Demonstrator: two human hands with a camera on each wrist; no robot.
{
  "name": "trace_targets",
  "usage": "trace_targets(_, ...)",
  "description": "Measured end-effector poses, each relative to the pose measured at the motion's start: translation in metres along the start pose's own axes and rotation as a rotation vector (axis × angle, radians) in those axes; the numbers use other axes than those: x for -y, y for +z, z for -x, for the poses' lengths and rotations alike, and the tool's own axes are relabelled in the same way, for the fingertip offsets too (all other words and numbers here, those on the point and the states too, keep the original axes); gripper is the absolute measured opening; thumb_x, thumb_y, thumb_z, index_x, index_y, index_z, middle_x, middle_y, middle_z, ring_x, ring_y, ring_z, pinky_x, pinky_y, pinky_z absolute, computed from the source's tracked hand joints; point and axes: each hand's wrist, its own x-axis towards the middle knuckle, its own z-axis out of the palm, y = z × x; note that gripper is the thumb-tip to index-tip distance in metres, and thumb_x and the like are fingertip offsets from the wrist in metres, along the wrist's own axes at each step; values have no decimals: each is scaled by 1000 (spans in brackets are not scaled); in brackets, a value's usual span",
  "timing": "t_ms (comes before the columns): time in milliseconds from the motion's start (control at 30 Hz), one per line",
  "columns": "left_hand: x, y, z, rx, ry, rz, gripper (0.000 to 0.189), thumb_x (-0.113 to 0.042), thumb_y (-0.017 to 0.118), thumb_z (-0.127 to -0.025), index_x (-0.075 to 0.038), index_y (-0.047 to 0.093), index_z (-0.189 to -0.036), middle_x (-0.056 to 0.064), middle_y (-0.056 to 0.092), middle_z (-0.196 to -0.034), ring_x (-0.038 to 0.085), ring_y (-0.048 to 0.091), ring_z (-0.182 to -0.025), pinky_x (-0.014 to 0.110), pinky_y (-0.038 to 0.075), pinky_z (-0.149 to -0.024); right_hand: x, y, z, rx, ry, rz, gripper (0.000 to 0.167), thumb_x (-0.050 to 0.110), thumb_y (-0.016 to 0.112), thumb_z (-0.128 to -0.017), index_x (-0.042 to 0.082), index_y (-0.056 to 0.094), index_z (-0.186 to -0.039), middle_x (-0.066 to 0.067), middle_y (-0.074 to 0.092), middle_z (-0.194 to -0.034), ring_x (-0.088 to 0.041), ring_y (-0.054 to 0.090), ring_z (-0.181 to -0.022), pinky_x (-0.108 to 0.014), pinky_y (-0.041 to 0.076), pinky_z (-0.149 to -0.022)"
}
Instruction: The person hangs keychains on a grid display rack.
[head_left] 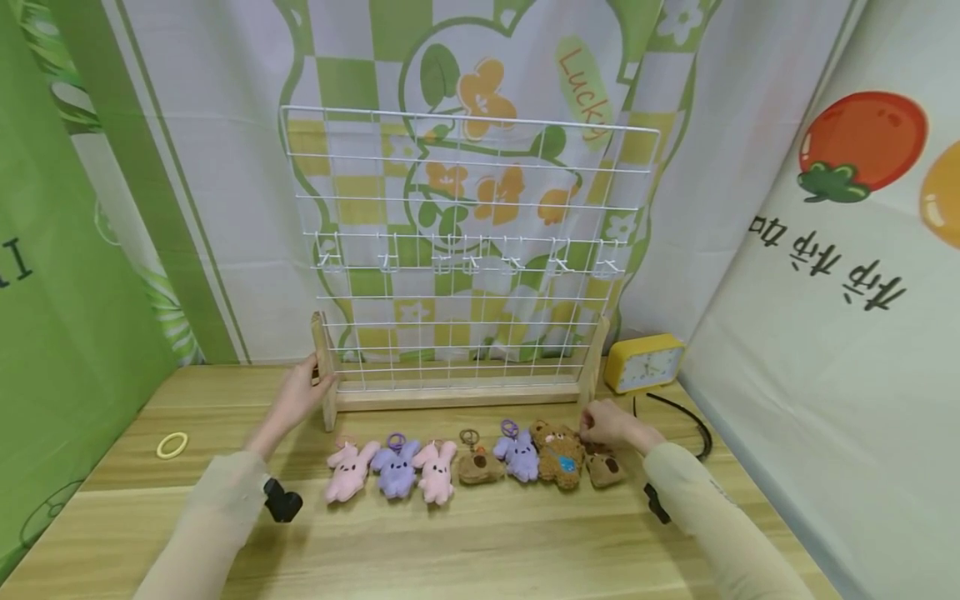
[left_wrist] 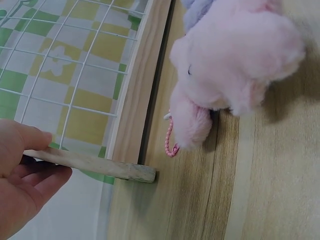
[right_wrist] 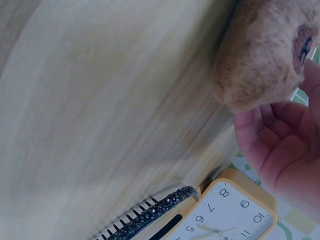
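Note:
My left hand grips the left wooden upright of a white wire grid rack; in the left wrist view, thumb and fingers lie on either side of that wood. At the right end of a row of plush keychains, my right hand pinches at the top of a brown plush keychain, its fingertips hidden behind the plush. Along the row lie pink bunnies, purple bunnies, another brown plush and a brown teddy bear with a blue patch.
Several small hooks hang across the grid's middle. A yellow alarm clock stands behind the right hand, beside a black toothed headband. Far left on the wooden table lies a yellow ring. Printed curtains surround the table.

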Motion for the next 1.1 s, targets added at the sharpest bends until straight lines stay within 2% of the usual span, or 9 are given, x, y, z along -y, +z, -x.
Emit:
trace_targets(233,1,0,0,4,-12,26,43,-4,54,-99,18,44,-135,43,56,-125,55,59,-114,57,58,-91,1,-1,1,-38,-28,28,11,7,68,-89,6,57,-85,-3,59,-75,-12,52,-66,-23,43,-58)
trace_targets(400,1,0,2,-2,-9,22,45,-3,55,-98,19,43,-135,44,56,-124,55,60,-113,58,58,-90,4,-1,1,-62,-49,75,10,6,69,-87,3,60,-89,-5,61,-78,-14,53,-68,-26,45,-58)
trace_targets(600,2,1,3,-21,5,34,42,-1,56,-97,19,46,-133,44,56,-123,55,59,-114,57,58,-92,3,1,0,-94,-29,99,6,5,66,-88,6,65,-82,-2,63,-72,-11,53,-63,-23,45,-57)
trace_targets(867,2,2,4,-22,12,36,38,-1,56,-97,19,48,-129,43,57,-122,55,59,-114,57,57,-92,6,0,3,-39,34,-8,14,0,63,-86,7,65,-73,-4,67,-61,-11,55,-52,-19,42,-50)
trace_targets(1000,3,2,4,-22,15,22,38,-1,56,-97,19,49,-128,43,58,-121,55,60,-112,57,58,-91,4,0,6,-36,14,4,13,2,64,-86,7,65,-74,-3,66,-64,-10,54,-54,-19,41,-52)
trace_targets(1100,4,3,4,-24,15,21,37,-1,56,-97,19,49,-128,43,58,-121,55,60,-112,57,58,-91,1,-3,7,-68,-12,5,12,3,65,-85,7,64,-75,-1,64,-65,-9,53,-55,-20,41,-52)
